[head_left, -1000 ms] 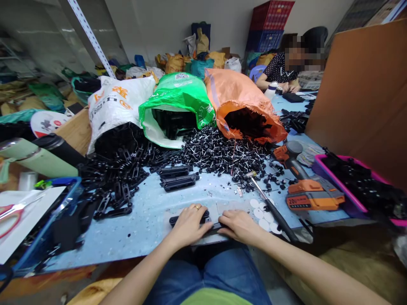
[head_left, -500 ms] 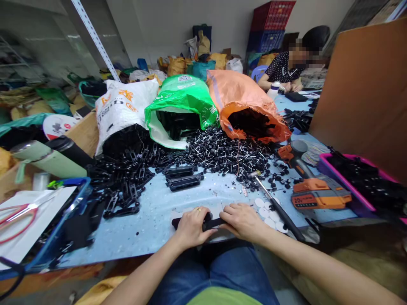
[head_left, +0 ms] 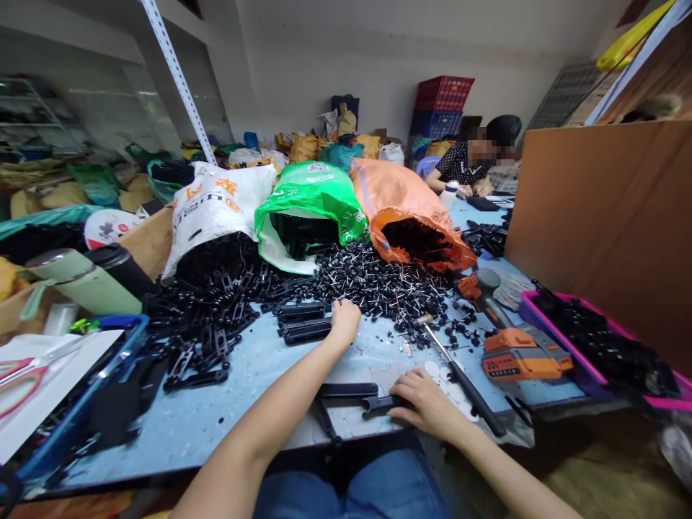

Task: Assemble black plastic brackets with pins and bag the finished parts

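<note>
My right hand (head_left: 424, 400) is closed around one end of a black plastic arm (head_left: 381, 406) at the table's front edge. Touching or just beside that piece lies a longer black bar (head_left: 349, 390), with a thin black part (head_left: 327, 422) slanting below it. My left hand (head_left: 346, 321) reaches forward to the near edge of a heap of black-headed screws (head_left: 378, 285). Its fingers are curled down, and what they hold, if anything, is hidden. Just left of it, two black ribbed bars (head_left: 303, 331) lie side by side.
White, green (head_left: 311, 187) and orange (head_left: 405, 202) sacks open toward me. A hammer (head_left: 459, 378), white discs (head_left: 432, 369) and an orange cordless drill (head_left: 524, 353) lie right. Black links (head_left: 210, 317) and a blue tray (head_left: 138, 335) are left. Another person sits beyond a brown board (head_left: 595, 209).
My left hand has left the black parts in front of me and moved forward to the screw heap. My right hand stays on the black arm. The camera view has tilted up.
</note>
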Demonstrator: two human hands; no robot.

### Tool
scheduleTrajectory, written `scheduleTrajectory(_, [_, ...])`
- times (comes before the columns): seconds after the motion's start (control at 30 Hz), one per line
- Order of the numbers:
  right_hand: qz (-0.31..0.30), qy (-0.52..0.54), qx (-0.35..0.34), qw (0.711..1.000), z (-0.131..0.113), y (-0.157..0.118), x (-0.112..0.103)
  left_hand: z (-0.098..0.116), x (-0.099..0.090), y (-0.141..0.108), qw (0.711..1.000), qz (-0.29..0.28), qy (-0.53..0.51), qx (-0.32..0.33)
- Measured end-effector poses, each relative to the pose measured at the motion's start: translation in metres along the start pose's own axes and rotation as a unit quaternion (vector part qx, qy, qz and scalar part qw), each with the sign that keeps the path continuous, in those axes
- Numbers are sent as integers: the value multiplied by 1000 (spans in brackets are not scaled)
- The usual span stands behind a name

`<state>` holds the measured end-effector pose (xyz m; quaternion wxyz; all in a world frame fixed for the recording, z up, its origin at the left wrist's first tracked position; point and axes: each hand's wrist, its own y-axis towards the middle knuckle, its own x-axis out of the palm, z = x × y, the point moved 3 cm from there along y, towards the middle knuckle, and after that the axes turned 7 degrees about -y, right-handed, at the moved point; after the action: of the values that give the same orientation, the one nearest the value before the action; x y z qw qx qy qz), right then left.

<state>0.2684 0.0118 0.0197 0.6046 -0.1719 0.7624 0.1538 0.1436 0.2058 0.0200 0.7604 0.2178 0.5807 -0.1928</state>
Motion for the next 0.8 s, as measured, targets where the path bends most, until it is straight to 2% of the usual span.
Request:
scheduleTrajectory(0.13, [64, 8, 45, 997, 20, 16, -7, -2, 16, -1, 1000, 7, 0, 2])
scheduleTrajectory(0.23, [114, -35, 83, 989, 43, 51, -17, -2, 17, -8, 1000, 14, -7, 4])
scheduleTrajectory(0.33, [110, -119, 162, 974, 64, 97, -23, 5, 8, -16, 999, 30, -21, 18])
scheduleTrajectory(0.43, [83, -163, 233, 955, 77, 135, -18, 12, -9, -35, 998, 47, -33, 34])
scheduleTrajectory(0.5, [75, -160, 245, 953, 80, 150, -10, 9, -21, -56, 996, 58, -61, 40])
scheduleTrajectory(0.57, [67, -155, 251, 953, 81, 153, -3, -3, -33, -82, 985, 81, -152, 23])
scheduleTrajectory(0.63, [61, -153, 256, 952, 83, 147, 2, -23, -40, -111, 950, 94, -296, -34])
scheduleTrajectory(0.73, [54, -153, 260, 952, 84, 129, 5, -52, -36, -150, 861, 62, -479, -160])
scheduleTrajectory(0.8, [53, -145, 251, 956, 83, 115, 5, -62, -31, -169, 810, 45, -544, -215])
